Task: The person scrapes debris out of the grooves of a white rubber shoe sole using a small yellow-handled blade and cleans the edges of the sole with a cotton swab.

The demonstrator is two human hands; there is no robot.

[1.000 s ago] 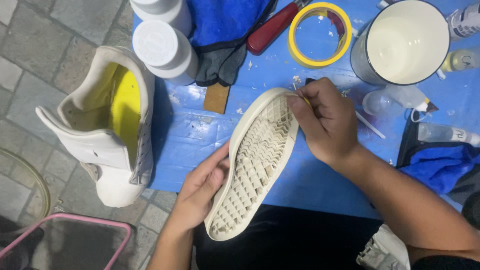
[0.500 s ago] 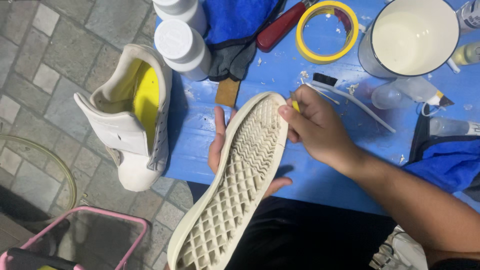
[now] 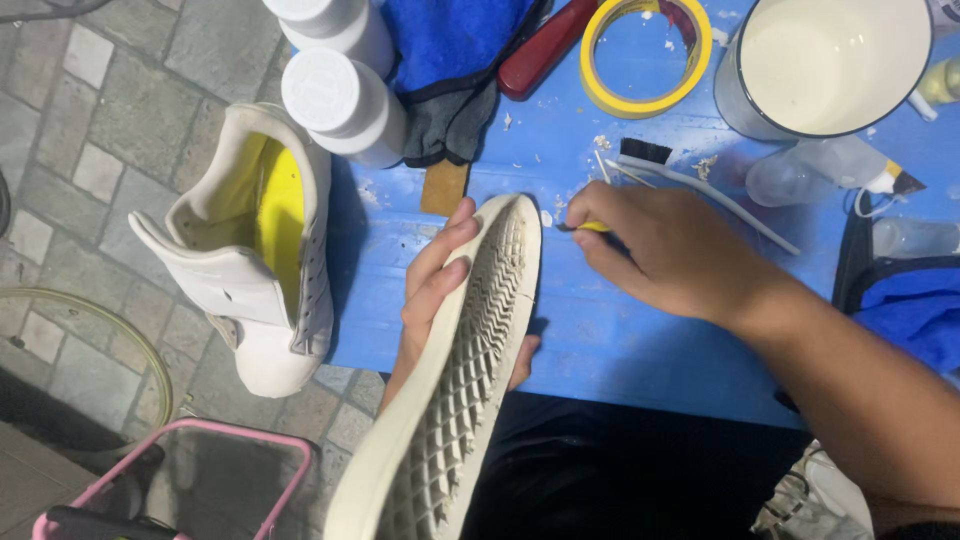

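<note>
The left hand is clamped on the sole: fingers wrap its far edge, the thumb shows at the near edge. The sole is held tread-up above the near edge of the blue table, its toe end over the table and its heel end hanging past that edge toward the person's lap.

The right hand is pinched shut on a thin yellow tool. The tool's dark tip sits just beside the toe rim of the sole; whether it touches cannot be told.

Handling, as a judgement: the sole looks light and rubbery, likely to flex along its length. The patterned tread should offer grip. Take hold at mid-length across both edges, as shown, to support the worked end.

Nearby items:
- A white shoe with a yellow insole lies at the left edge of the table, partly on the paving.
- Two white bottles stand at the far left corner, beside a blue cloth.
- A tape ring, a white mug and a brush lie along the far side.
</note>
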